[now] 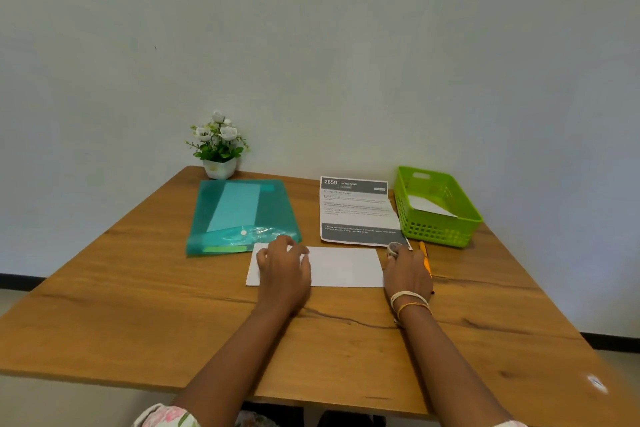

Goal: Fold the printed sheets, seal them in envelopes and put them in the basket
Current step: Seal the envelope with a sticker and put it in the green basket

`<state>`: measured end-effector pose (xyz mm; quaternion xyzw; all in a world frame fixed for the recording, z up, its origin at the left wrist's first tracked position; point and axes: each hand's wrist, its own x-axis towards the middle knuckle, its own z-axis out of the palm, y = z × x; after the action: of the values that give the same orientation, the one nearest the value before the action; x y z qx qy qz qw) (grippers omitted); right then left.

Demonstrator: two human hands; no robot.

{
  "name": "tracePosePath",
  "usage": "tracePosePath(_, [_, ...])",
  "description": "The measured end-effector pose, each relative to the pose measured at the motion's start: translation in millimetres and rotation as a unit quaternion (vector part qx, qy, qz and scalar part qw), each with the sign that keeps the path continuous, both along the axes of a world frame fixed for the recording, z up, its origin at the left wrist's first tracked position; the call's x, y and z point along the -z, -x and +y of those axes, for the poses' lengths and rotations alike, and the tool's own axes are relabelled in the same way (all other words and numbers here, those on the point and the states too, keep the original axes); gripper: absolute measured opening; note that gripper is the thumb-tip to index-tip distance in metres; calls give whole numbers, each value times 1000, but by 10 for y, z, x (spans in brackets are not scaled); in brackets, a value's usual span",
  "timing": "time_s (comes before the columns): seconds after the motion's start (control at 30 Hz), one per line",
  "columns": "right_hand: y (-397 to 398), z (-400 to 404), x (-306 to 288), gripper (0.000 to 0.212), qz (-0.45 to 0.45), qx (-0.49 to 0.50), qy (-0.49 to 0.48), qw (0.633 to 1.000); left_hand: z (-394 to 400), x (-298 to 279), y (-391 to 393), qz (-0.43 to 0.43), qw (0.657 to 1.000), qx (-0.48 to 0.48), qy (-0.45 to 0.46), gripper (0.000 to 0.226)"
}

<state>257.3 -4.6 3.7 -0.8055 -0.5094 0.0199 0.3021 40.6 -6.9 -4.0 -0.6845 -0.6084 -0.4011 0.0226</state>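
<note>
A white envelope (341, 267) lies flat on the table (138, 288), long side toward the person, near the middle. The left hand (284, 265) rests on its left part, palm down, fingers spread and nearly straight, pressing it to the wood; that grip is open and holds nothing. The right hand (408, 272) sits just off the envelope's right edge, knuckles up. Its fingers curl round a small tape roll (394, 249) that shows at the fingertips, though the view there is small and the hold is hard to read fully. Bangles (410, 302) circle the right wrist. An orange pen (424, 258) lies on the table just right of that hand, partly hidden by it.

Behind the envelope, a printed sheet (358, 213) lies unfolded, with a dark header reading 2659 and a dark band at its near edge; the tape roll overlaps its near right corner. Right of the sheet stands a green basket (464, 218), close to the table's right edge, with a white envelope-like piece (429, 206) leaning inside it. Left of the sheet lies a teal plastic folder (242, 215), its near corner just beside the left hand's fingertips. A pot of white flowers (219, 146) stands at the far edge against the wall.
</note>
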Motion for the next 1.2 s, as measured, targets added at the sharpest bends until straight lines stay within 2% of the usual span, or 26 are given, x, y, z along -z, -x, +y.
tracePosePath(0.07, [6, 1, 18, 27, -23, -17, -10, 1000, 32, -18, -118, -3, 999, 44, 3, 21])
tracePosePath(0.17, [23, -7, 37, 21, -51, -96, -88, 990, 70, -38, -301, 11, 992, 123, 24, 35])
tracePosePath(0.3, [73, -26, 99, 17, -100, -266, -152, 947, 96, -30, -448, 96, 974, 203, 32, 50])
tracePosePath(0.4, [86, -32, 78, 18, -102, -306, -179, 930, 113, -38, -428, 71, 974, 213, 29, 47])
tracePosePath(0.5, [99, -55, 73, 21, -69, -324, -192, 924, 100, -43, -412, 38, 979, 200, 14, 35])
tracePosePath(0.6, [119, -99, 67, 39, 44, -313, -202, 927, 89, -52, -407, 5, 984, 178, 22, 24])
tracePosePath(0.67, [110, -96, 75, 38, 88, -295, -214, 927, 109, -41, -397, -4, 984, 176, 36, 21])
tracePosePath(0.8, [83, -75, 125, 19, 103, -282, -245, 922, 138, -21, -384, -10, 978, 193, 77, 22])
tracePosePath(1.07, [97, -108, 92, 15, 65, -288, -260, 920, 136, -29, -393, -9, 978, 188, 85, 25])
tracePosePath(1.2, [90, -102, 80, 14, 149, -239, -245, 928, 131, -14, -396, 10, 980, 181, 79, 17])
